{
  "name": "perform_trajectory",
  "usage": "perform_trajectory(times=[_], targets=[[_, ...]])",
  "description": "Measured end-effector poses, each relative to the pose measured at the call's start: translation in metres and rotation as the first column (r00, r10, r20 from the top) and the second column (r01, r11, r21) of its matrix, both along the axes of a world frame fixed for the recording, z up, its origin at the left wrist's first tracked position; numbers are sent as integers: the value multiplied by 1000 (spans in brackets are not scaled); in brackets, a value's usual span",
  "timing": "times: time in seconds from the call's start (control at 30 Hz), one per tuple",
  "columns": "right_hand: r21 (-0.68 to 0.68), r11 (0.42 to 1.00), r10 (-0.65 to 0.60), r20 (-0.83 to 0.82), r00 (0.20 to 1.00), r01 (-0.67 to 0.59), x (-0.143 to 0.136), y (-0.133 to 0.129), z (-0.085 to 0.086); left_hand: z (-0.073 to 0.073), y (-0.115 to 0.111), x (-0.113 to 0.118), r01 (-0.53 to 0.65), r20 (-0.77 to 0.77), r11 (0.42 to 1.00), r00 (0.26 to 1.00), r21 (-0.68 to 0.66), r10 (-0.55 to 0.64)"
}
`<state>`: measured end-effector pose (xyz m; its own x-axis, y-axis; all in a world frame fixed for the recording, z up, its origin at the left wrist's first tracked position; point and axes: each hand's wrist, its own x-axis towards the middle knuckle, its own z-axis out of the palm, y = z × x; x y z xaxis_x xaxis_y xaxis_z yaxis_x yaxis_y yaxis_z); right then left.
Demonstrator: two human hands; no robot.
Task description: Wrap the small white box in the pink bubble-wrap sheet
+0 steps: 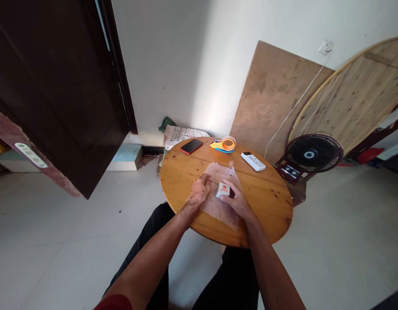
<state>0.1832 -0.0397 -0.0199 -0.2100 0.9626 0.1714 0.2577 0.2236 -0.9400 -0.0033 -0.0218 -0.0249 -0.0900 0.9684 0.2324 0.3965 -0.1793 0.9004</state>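
The small white box with red print (223, 189) is over the middle of a clear, pinkish-looking sheet of bubble wrap (218, 210), which lies on the round, varnished wooden bench (269, 215). The right grip (231, 194) pinches the box, fingers along its far side and thumb at its near side; whether the box rests on the wrap or is slightly raised, I cannot tell. The left grip (201, 189) has its fingers loosely curled at the wrap's left side, with no object visible in it; I cannot tell whether it pinches the sheet.

The main weakness is a light hold on a small, smooth-looking box: if the thumb slackens, it could twist or slide. The wrap looks thin and light, so a dragging wrist or forearm could skew or crumple it, taking the box off centre. A short clear strip, probably tape (231, 164), juts from the far edge and could catch on the bench or a finger. The orange and blue tape dispenser (224, 145), black phone with a red edge (191, 146) and white oblong device (253, 161) sit beyond the wrap, where a wide reach might knock them.
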Motion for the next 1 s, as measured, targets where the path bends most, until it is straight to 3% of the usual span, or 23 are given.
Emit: perform_trajectory(times=[0.37, 1.0], targets=[[-60, 998, -3, -29, 1000, 1, -3, -3, 5, 9, -5, -1, -26, -55, 999, 998, -36, 24], [53, 998, 18, 31, 999, -19, -6, 0, -3, 2, -1, 1, -28, -97, 999, 995, -23, 26]])
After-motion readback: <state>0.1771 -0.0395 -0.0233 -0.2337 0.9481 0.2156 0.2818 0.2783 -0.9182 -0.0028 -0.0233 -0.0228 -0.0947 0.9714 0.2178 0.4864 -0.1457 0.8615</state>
